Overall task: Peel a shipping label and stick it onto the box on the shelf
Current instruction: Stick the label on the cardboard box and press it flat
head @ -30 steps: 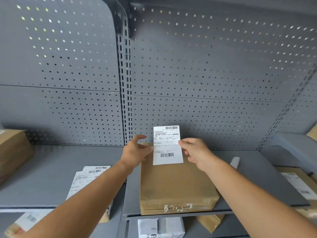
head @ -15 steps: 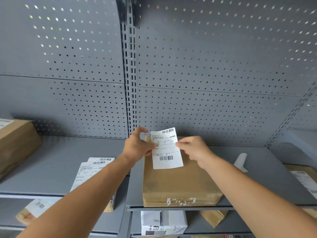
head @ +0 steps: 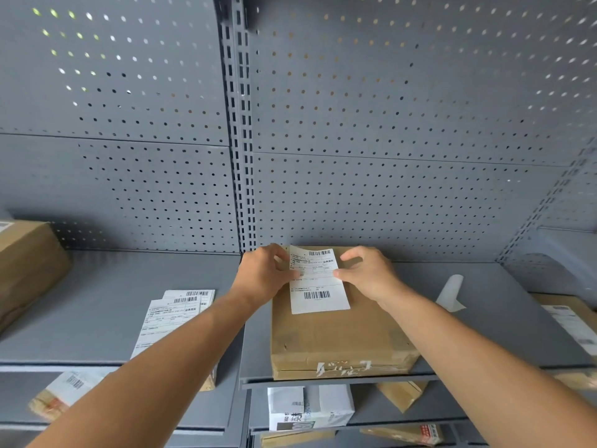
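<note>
A flat brown cardboard box lies on the grey shelf, its front edge at the shelf lip. A white shipping label with two barcodes lies over the far part of the box top; its upper left corner curls up. My left hand pinches the label's left edge near the middle. My right hand holds the right edge with thumb and fingertips. Both forearms reach in from below.
A stack of label sheets lies on the left shelf section, with a brown box at far left. A curled white backing strip lies right of the box. More parcels sit on lower shelves. A perforated grey panel stands behind.
Both hands have lowered the label from upright in the air down onto the box top. The view has shifted slightly closer.
</note>
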Available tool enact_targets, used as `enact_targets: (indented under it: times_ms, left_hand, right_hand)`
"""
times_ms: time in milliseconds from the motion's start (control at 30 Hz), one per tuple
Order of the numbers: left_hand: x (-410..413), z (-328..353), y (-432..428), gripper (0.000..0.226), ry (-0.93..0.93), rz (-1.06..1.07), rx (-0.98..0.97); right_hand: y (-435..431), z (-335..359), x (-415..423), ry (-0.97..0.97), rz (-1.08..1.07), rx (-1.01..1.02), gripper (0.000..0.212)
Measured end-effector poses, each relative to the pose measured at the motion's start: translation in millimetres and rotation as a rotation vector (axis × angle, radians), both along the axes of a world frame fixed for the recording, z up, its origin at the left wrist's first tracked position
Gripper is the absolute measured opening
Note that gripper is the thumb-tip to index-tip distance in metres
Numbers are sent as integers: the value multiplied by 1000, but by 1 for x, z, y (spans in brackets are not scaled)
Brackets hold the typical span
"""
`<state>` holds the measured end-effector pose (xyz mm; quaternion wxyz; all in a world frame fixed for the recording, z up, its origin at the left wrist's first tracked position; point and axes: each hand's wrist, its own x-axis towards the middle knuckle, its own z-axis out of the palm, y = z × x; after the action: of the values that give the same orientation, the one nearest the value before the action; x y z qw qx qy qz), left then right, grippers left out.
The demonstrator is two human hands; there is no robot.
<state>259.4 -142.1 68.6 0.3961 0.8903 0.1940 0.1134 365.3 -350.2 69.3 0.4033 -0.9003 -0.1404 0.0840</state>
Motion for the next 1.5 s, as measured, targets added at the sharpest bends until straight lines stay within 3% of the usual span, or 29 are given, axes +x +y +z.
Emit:
enact_targets:
  times_ms: [367,967,1500]
  left_hand:
    - [-5,5,-3,28,-1,-23,175]
    - [-6,2,-4,55,-3,-38,247]
    - [-11,-5,-7,45,-83,-76,355]
  right_hand:
    - [6,-1,0,-6,39,-98,50]
    - [7,2,-5,-65,63,-148,55]
    - [5,-2,-6,-77,51,-138,55]
